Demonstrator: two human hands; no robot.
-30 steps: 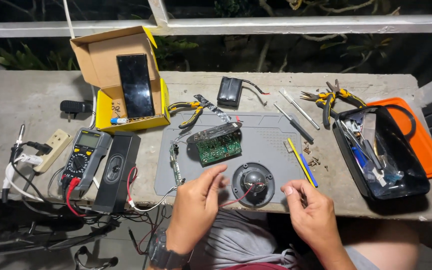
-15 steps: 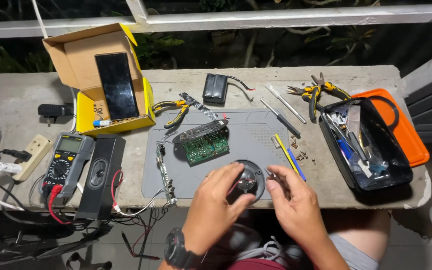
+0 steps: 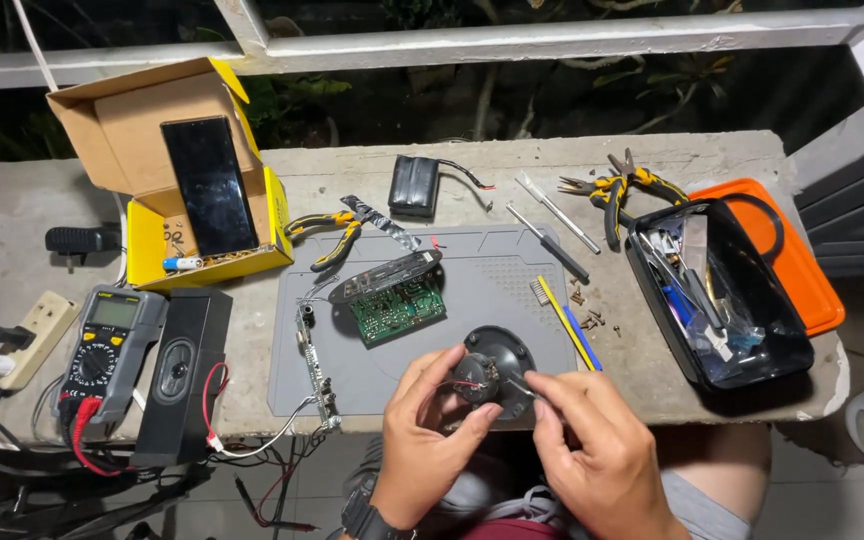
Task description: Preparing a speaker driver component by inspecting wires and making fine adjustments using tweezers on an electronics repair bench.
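The left hand (image 3: 422, 440) grips the round black speaker (image 3: 493, 372) at the grey mat's (image 3: 492, 280) near edge, steadying it; the right hand (image 3: 602, 450) pinches a thin tool (image 3: 524, 388) against its terminals; the green circuit board (image 3: 397, 310) lies just behind.

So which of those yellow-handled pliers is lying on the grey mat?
The left pair, partly on the grey mat. The other pair lies on bare concrete near the black tray.

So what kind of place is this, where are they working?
Likely a makeshift electronics repair bench on a balcony or porch: a concrete ledge under a railing with plants beyond, bearing a grey work mat, a multimeter and a green circuit board.
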